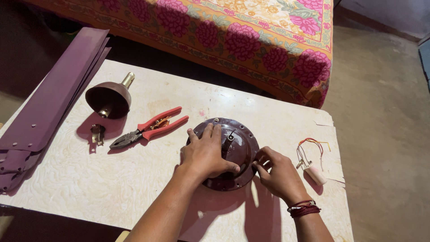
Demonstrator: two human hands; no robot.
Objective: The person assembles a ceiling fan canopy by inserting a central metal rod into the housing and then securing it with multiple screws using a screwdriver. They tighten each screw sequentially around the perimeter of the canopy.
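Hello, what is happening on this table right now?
A person works on a round brown fan motor housing on a pale table. The left hand lies flat on top of it, and the right hand grips its right edge. Red-handled pliers, a brown cup-shaped cover, purple fan blades and a small capacitor with wires lie around, untouched.

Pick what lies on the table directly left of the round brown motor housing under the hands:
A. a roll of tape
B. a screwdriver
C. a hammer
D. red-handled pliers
D: red-handled pliers lie on the table just left of the motor housing, which the left hand covers.
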